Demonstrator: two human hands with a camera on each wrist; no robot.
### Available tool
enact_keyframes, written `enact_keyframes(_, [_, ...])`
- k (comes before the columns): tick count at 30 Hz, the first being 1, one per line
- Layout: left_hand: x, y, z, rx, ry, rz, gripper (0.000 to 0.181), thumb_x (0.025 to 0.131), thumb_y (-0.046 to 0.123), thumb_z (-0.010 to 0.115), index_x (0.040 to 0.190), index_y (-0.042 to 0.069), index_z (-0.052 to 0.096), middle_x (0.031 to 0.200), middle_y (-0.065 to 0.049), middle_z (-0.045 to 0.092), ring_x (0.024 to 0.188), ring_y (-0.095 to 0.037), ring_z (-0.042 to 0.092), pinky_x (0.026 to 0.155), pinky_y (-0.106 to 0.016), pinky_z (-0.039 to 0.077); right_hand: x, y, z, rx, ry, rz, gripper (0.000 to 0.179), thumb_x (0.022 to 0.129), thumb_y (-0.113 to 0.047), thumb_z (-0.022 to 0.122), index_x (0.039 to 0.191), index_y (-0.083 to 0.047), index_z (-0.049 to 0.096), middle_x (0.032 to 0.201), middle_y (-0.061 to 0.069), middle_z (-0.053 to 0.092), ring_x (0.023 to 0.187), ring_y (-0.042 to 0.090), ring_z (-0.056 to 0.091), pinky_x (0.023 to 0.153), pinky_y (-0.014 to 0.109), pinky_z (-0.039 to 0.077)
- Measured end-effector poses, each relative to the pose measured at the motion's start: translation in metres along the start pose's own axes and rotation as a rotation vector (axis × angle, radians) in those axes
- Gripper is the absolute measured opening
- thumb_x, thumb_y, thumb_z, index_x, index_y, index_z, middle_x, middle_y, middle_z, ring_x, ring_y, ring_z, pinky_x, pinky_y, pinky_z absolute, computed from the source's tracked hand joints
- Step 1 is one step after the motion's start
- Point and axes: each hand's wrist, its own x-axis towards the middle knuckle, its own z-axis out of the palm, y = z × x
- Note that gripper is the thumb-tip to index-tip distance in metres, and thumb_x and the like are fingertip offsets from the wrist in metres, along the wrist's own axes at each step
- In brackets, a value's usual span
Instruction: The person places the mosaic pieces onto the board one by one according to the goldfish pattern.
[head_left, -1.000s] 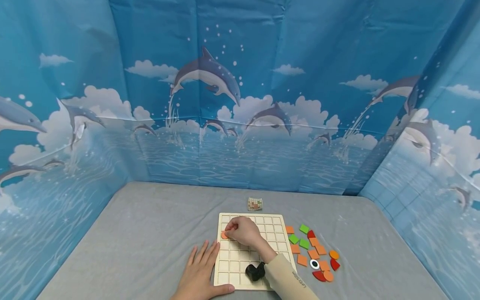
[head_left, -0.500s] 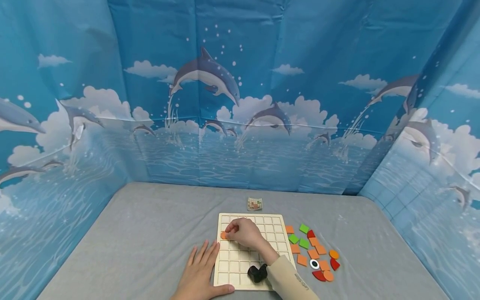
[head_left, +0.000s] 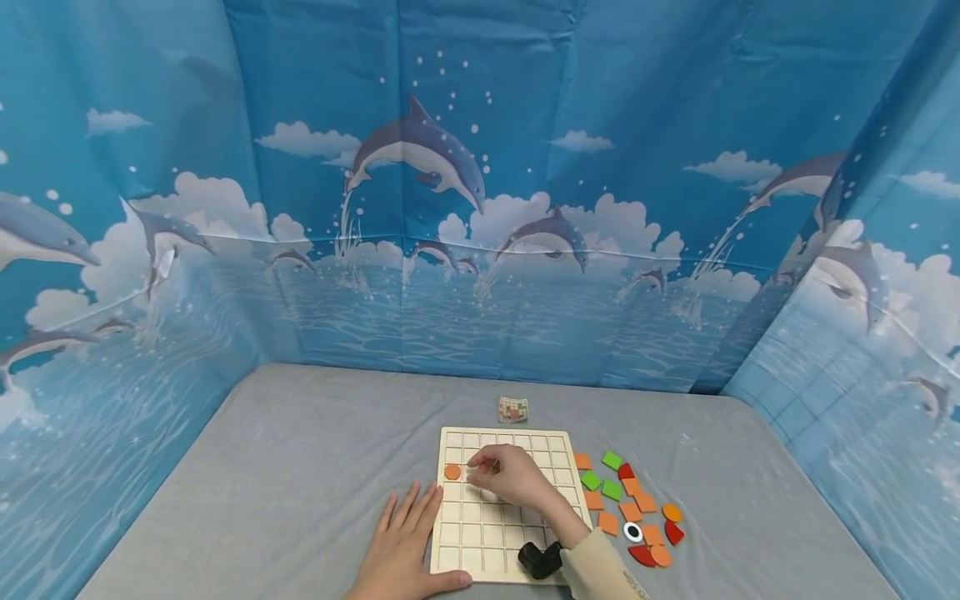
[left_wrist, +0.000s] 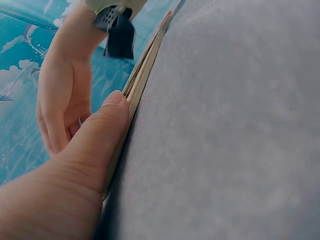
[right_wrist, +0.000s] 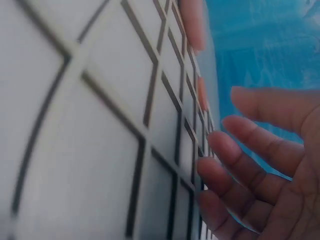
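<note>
A wooden grid board (head_left: 480, 535) lies on the grey cloth, with an orange disc (head_left: 452, 472) set in a square of its leftmost column. Just to the right of that disc, my right hand (head_left: 517, 479) hovers close over the board, thumb and fingers apart and holding nothing. In the right wrist view its fingers (right_wrist: 240, 160) are loosely bent beside the grid. My left hand (head_left: 401, 546) lies spread on the cloth, fingertips at the board's left edge. The left wrist view shows the thumb (left_wrist: 112, 107) against the board's side.
Right of the board lie loose pieces: several orange squares (head_left: 647, 503), green squares (head_left: 612, 460), red quarter pieces (head_left: 673, 532), orange discs (head_left: 672, 512) and a white ring with a black centre (head_left: 633, 532). A small pattern card (head_left: 513, 409) sits beyond the board. Dolphin-printed curtains (head_left: 480, 317) surround the table.
My right hand has let go of the orange disc and drawn back to the right, leaving it in its square. The left hand stays in place.
</note>
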Motion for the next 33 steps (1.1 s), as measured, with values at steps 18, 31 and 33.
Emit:
enact_keyframes(18, [0.001, 0.0, 0.0, -0.047, -0.007, -0.006, 0.114, 0.069, 0.085, 0.046, 0.152, 0.01, 0.024, 0.153, -0.007, 0.027, 0.141, -0.031, 0.015, 0.111, -0.054, 0.005, -0.092, 0.037, -0.069, 0.076, 0.105, 0.244, 0.023, 0.088, -0.024, 0.07, 0.102, -0.005, 0.07, 0.08, -0.001, 0.062, 0.064, 0.018, 0.055, 0.05, 0.028, 0.047])
enact_keyframes(31, [0.0, 0.001, -0.002, -0.043, -0.023, -0.011, 0.114, 0.069, 0.085, 0.046, 0.152, 0.01, 0.023, 0.154, -0.007, 0.026, 0.141, -0.031, 0.014, 0.112, -0.053, 0.005, -0.137, 0.063, -0.091, -0.067, 0.251, 0.494, 0.015, 0.085, -0.025, 0.072, 0.09, -0.011, 0.07, 0.073, -0.003, 0.061, 0.061, 0.016, 0.052, 0.049, 0.027, 0.043])
enact_keyframes(33, [0.0, 0.001, -0.002, -0.043, -0.022, -0.012, 0.114, 0.069, 0.085, 0.046, 0.152, 0.01, 0.023, 0.154, -0.007, 0.026, 0.141, -0.03, 0.014, 0.112, -0.053, 0.005, -0.143, 0.066, -0.093, -0.089, 0.259, 0.52, 0.014, 0.085, -0.023, 0.073, 0.087, -0.01, 0.069, 0.072, -0.003, 0.061, 0.059, 0.016, 0.051, 0.048, 0.027, 0.042])
